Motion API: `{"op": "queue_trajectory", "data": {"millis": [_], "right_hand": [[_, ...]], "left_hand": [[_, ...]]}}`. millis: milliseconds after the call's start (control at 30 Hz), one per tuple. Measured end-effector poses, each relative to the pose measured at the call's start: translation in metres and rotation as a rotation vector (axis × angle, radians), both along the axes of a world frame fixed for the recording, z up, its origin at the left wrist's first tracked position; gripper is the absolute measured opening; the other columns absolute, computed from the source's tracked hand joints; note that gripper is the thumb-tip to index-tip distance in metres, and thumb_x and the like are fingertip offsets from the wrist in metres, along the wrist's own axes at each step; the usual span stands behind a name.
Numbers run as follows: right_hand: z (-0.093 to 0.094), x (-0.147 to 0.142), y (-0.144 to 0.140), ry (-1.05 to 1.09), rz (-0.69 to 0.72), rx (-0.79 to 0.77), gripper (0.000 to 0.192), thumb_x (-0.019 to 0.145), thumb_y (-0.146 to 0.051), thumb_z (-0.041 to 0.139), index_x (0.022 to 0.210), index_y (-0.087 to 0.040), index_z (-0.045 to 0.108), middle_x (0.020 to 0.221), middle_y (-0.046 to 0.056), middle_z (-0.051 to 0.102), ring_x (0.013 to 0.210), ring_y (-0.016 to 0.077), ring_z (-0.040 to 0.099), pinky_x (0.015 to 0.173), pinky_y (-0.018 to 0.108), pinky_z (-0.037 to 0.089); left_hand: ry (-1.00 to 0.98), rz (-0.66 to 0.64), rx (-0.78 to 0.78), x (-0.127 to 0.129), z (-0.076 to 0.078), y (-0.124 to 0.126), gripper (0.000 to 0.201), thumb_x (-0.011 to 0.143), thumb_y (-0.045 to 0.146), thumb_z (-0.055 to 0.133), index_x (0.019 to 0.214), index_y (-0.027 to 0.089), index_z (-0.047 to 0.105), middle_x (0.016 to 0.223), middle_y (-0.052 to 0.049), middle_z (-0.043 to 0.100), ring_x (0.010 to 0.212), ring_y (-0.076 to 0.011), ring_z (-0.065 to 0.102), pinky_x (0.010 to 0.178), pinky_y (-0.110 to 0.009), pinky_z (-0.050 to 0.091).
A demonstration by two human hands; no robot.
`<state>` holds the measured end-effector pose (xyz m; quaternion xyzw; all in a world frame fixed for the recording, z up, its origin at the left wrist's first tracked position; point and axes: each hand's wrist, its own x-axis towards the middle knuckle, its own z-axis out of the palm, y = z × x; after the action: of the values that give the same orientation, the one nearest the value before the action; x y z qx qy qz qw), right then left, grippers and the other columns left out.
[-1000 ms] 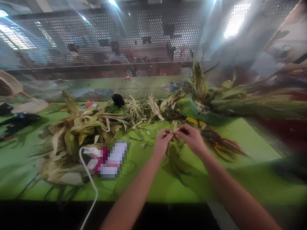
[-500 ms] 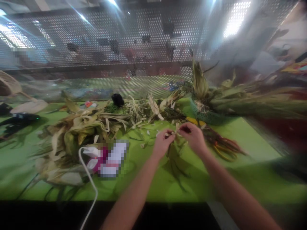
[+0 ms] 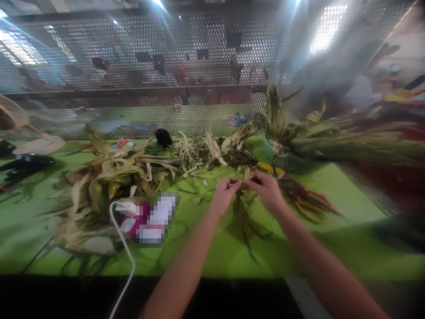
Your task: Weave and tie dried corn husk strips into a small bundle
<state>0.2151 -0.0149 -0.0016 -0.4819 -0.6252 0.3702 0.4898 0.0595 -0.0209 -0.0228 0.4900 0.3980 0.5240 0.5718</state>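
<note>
Two bare hands over the bright green table cover (image 3: 332, 195), both pinched on one small bundle of pale dried corn-husk strips (image 3: 244, 177) held just above the cloth near the middle of the table. Left hand (image 3: 223, 195) closed with fingertips clamped on the left end of the bundle; right hand (image 3: 267, 190) closed likewise on the right end, thumbs nearly touching. Dark green husk leaves (image 3: 242, 217) hanging from under the bundle down onto the cloth, perhaps four or five blades, too blurred to count for sure. One large heap of yellow-brown dried corn husks (image 3: 106, 181) well to the left, with one thin white cable (image 3: 128, 252) curling from it toward the near edge. One pair of orange-handled scissors (image 3: 308, 206) just right of the right hand, lying flat. One small black rounded object (image 3: 163, 137) at the back of the table, against the one perforated metal screen (image 3: 199, 66) along the far side. One long pile of green and tan corn stalks (image 3: 332, 137) stretching off to the right. One dark tool with a small green light (image 3: 25, 164) at the far left. Compared with half a second before: hands drawn closer together, the gap between fingertips almost gone, and the hanging leaves gathered straighter beneath. Compared with a second before: same spot on the table, the same pinch kept by both hands; heap, scissors and cable unmoved.
</note>
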Motion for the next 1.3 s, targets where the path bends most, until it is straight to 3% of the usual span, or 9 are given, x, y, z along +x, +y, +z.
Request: {"op": "queue_trajectory", "data": {"millis": [167,500,767,933,1067,1133,1300], "right_hand": [[-0.001,-0.003,0.000,-0.009,0.009,-0.007,0.016,0.074,-0.033,0.066,0.070,-0.018,0.062,0.063,-0.002,0.057,0.061,0.0132,0.049,0.058,0.025,0.039],[0.000,-0.008,-0.005,0.125,-0.031,-0.086,0.023,0.070,-0.039,0.071,0.070,-0.018,0.061,0.065,-0.002,0.057,0.063,0.0128,0.050,0.059,0.025,0.040],[-0.002,-0.009,-0.005,0.004,-0.050,0.019,0.023,0.073,-0.039,0.070,0.067,-0.019,0.060,0.062,-0.002,0.057,0.061,0.0137,0.051,0.057,0.025,0.039],[-0.007,-0.010,-0.005,0.011,0.005,-0.007,0.031,0.077,-0.045,0.070,0.090,-0.018,0.065,0.084,0.004,0.066,0.076,0.0171,0.059,0.069,0.029,0.046],[-0.017,-0.014,-0.006,-0.001,-0.120,0.044,0.049,0.069,-0.049,0.077,0.104,-0.019,0.060,0.104,0.008,0.063,0.089,0.0202,0.057,0.076,0.032,0.047],[-0.019,-0.019,-0.007,0.062,-0.132,-0.007,0.053,0.063,-0.048,0.080,0.102,-0.019,0.057,0.101,0.008,0.063,0.086,0.0200,0.057,0.072,0.031,0.047],[-0.012,-0.030,-0.013,0.186,0.086,-0.209,0.039,0.064,-0.046,0.078,0.080,-0.017,0.058,0.072,-0.001,0.060,0.066,0.0143,0.053,0.061,0.027,0.043]], "left_hand": [[0.017,-0.027,0.011,0.000,0.008,-0.003,0.032,0.074,0.042,0.073,0.088,0.015,0.064,0.084,-0.004,0.066,0.071,-0.0133,0.062,0.069,-0.027,0.050],[0.133,-0.028,0.058,-0.003,0.005,-0.002,0.020,0.082,0.036,0.065,0.078,0.017,0.060,0.069,0.001,0.060,0.060,-0.0102,0.055,0.061,-0.023,0.043],[0.203,-0.106,0.092,-0.010,0.003,0.002,0.018,0.080,0.033,0.067,0.084,0.015,0.065,0.081,-0.004,0.067,0.073,-0.0147,0.060,0.072,-0.029,0.048],[0.023,0.046,0.011,-0.008,0.001,0.005,0.019,0.074,0.031,0.072,0.084,0.015,0.067,0.078,-0.002,0.067,0.074,-0.0139,0.059,0.076,-0.028,0.046],[-0.182,0.200,-0.042,-0.006,-0.004,0.008,0.020,0.071,0.031,0.074,0.082,0.017,0.067,0.076,0.001,0.064,0.072,-0.0108,0.057,0.074,-0.025,0.044],[-0.271,0.250,-0.058,-0.004,-0.006,0.009,0.020,0.069,0.030,0.076,0.080,0.017,0.067,0.075,0.002,0.063,0.071,-0.0096,0.056,0.073,-0.024,0.043],[-0.399,0.275,-0.111,0.004,-0.003,0.005,0.019,0.065,0.026,0.077,0.078,0.018,0.065,0.075,0.003,0.064,0.073,-0.0096,0.057,0.076,-0.024,0.043]]}}
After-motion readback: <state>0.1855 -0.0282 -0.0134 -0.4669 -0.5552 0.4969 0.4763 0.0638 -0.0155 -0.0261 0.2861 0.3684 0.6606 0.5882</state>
